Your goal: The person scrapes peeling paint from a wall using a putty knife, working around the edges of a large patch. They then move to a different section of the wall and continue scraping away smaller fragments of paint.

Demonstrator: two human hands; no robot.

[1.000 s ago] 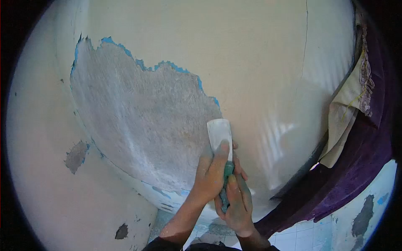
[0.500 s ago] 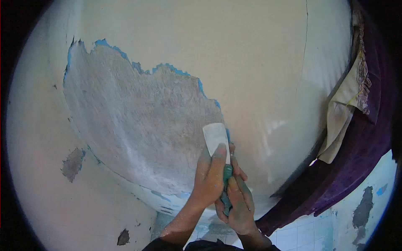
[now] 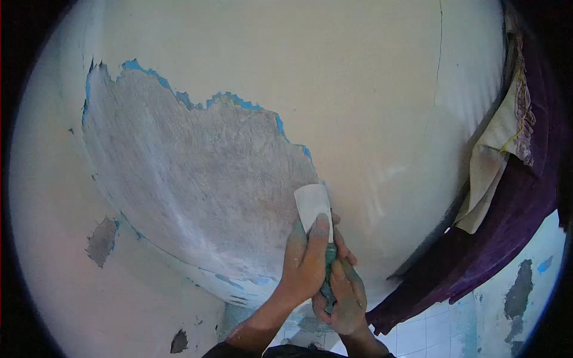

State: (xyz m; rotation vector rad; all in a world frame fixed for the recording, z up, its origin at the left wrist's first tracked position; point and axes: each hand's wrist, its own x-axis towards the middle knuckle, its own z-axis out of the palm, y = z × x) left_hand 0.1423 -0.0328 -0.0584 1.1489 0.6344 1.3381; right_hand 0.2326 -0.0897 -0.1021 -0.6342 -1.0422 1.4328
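Both my hands grip one scraper with a wide pale blade and a green handle. My left hand is the upper one, its forefinger pressed flat along the blade. My right hand wraps the handle below it. The blade's tip lies against the cream painted wall, at the right edge of a large grey scraped patch rimmed with blue paint. Both hands are dusty.
A purple cloth and a pale cloth hang at the right. Smaller bare spots mark the wall at lower left. White tiles show below, and a thin crack runs down the wall at upper right.
The scraper went down from its higher position a second ago, then shifted slightly. The view drifted so the scraped patch sits a little more to the left.
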